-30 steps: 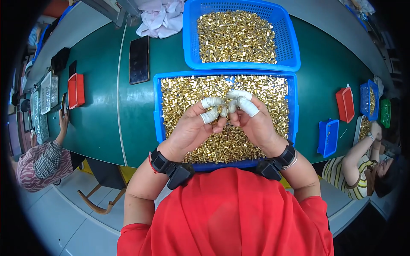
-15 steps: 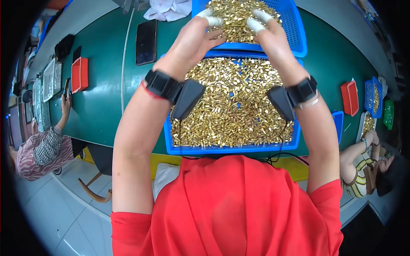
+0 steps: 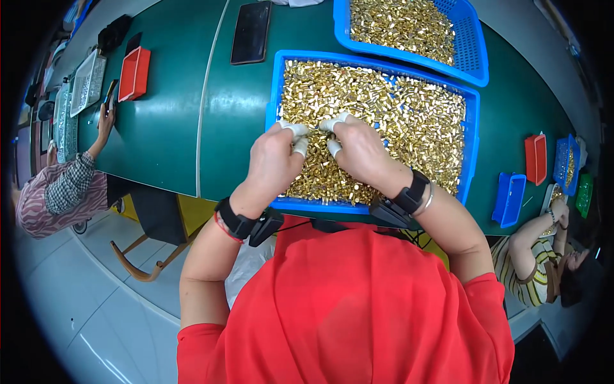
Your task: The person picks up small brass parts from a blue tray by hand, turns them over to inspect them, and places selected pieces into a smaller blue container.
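Note:
A shallow blue tray (image 3: 471,153) in front of me is filled with small shiny gold-coloured metal pieces (image 3: 409,109). Over the left part of this tray, my left hand (image 3: 276,153) and my right hand (image 3: 359,147) face each other a short way apart. White finger covers sit on several fingertips. Each hand has its thumb and fingers drawn together low at the pieces; whatever lies between the fingertips is too small to make out. Black bands with dark boxes are strapped to both wrists. Beyond stands a blue perforated basket (image 3: 470,45) holding similar gold pieces.
A black phone (image 3: 251,33) lies on the green table (image 3: 173,121). Red bins (image 3: 134,73) stand left and right, with a small blue bin (image 3: 510,198) at right. A co-worker holding a phone (image 3: 61,195) sits at left; another person (image 3: 543,256) is at right.
Both hands have come back from the far basket to the near tray, and their spread fingers have drawn together. My view has shifted, so the table's things appear elsewhere in the picture.

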Tool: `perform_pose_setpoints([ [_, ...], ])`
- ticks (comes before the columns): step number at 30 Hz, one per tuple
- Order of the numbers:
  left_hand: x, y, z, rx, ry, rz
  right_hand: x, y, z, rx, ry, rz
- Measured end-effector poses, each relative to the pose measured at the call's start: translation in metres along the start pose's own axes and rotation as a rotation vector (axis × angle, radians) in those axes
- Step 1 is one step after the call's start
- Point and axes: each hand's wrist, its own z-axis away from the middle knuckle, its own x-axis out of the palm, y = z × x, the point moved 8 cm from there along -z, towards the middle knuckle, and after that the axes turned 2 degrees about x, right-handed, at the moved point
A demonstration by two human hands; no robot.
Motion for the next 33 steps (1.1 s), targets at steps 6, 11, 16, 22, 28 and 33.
perform_pose_setpoints([
  [6,0.015,0.005,-0.007,0.124,-0.054,-0.263,0.018,0.003,-0.019,-0.038,-0.015,0.116],
  [11,0.014,0.004,-0.009,0.147,-0.072,-0.273,0.015,0.006,-0.029,0.063,-0.183,0.148],
  [16,0.014,0.004,-0.012,0.125,-0.137,-0.297,0.022,0.008,-0.034,0.086,-0.255,0.131],
  [22,0.014,0.004,-0.015,0.115,-0.149,-0.29,0.027,0.005,-0.033,0.024,-0.229,0.206],
  [28,0.015,0.004,-0.019,0.096,-0.182,-0.279,0.027,0.019,-0.038,0.083,-0.294,0.082],
  [33,0.021,0.006,-0.023,0.136,-0.204,-0.316,0.026,0.018,-0.036,0.044,-0.272,0.141],
])
